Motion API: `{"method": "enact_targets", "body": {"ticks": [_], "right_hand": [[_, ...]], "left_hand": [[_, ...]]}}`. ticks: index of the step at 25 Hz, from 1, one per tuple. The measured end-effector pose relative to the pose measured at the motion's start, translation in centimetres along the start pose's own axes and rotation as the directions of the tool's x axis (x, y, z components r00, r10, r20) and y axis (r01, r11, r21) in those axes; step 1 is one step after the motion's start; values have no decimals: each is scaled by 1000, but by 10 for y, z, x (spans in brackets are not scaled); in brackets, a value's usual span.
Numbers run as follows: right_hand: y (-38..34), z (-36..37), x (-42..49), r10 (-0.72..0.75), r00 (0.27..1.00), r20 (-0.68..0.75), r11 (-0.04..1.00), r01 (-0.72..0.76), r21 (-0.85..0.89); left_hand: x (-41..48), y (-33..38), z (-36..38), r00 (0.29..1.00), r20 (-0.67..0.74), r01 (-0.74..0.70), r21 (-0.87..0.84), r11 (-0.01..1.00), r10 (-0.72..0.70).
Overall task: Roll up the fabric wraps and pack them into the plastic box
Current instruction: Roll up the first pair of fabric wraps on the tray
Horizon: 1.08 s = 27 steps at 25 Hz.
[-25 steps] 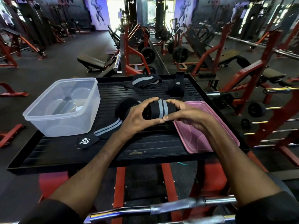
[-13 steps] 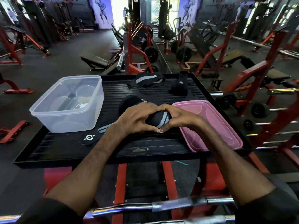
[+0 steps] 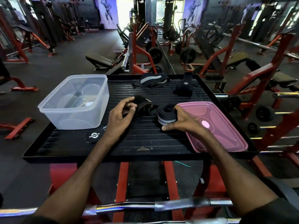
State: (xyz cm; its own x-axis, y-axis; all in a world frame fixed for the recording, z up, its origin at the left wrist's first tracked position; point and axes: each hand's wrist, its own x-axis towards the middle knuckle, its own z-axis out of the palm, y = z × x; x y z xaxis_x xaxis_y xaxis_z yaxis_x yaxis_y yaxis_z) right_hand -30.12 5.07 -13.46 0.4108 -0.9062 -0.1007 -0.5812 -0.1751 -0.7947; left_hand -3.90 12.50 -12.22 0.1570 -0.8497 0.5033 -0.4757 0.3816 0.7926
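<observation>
A white geometric logo is showing on the black wrap tab (image 3: 94, 135) lying just beside the left hand's (image 3: 120, 118) wrist; its lettering is proving too small to read.

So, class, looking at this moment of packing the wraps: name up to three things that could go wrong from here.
1. The rolled wrap is pinched only by the right hand; a loose grip could let it uncoil.
2. The left hand holds a second black wrap whose loose tail lies by the clear box and might snag.
3. The pink lid lies close to the tray's edge and could be knocked off.
</observation>
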Motion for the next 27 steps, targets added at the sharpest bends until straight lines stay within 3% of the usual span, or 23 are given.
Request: {"method": "enact_targets", "body": {"ticks": [4,6,8,9,11,13,16,18,20,21,22,23,24,25,27], "right_hand": [[-52,-28,-25,44,989,141,996,-54,68],[-85,-33,-29,3,995,-95,991,-16,-135],[-120,-10,-21,-219,957,-189,855,95,-509],[-132,9,-12,-312,944,-112,747,171,-642],[-147,46,13,-309,944,112,518,266,-813],[-145,67,44,-207,956,209,347,272,-898],[-137,66,73,-217,955,204,282,261,-923],[-137,55,83,-278,945,170,360,267,-894],[-136,39,95,-251,966,52,611,200,-766],[-136,30,100,-186,982,-24,793,136,-594],[-137,21,101,-110,990,-93,951,77,-299],[-140,13,103,-33,988,-154,997,43,63],[-143,6,102,44,981,-187,920,33,392],[-145,2,100,136,970,-203,804,12,594],[-147,-1,96,269,945,-187,568,1,823]], "left_hand": [[-2,-6,-19,997,-73,34,-32,999,-36],[-3,-5,-28,993,-111,34,-19,999,-36],[-6,-7,-37,987,-150,46,-33,998,-51],[-7,-9,-41,984,-164,59,-59,997,-68],[-12,-14,-48,979,-183,80,-94,992,-96],[-19,-15,-51,977,-181,96,-89,991,-111],[-26,-11,-51,976,-173,118,-81,990,-131],[-27,-9,-48,974,-190,113,-71,991,-125],[-26,-5,-45,973,-204,95,-69,993,-107],[-26,-2,-42,977,-191,83,-76,994,-97],[-27,3,-38,983,-165,70,-77,995,-82],[-28,8,-33,988,-139,51,-66,997,-60],[-27,11,-25,993,-110,49,-50,998,-54],[-25,11,-18,994,-76,80,-44,996,-83],[-12,4,-2,959,36,283,-39,958,-281]]}}
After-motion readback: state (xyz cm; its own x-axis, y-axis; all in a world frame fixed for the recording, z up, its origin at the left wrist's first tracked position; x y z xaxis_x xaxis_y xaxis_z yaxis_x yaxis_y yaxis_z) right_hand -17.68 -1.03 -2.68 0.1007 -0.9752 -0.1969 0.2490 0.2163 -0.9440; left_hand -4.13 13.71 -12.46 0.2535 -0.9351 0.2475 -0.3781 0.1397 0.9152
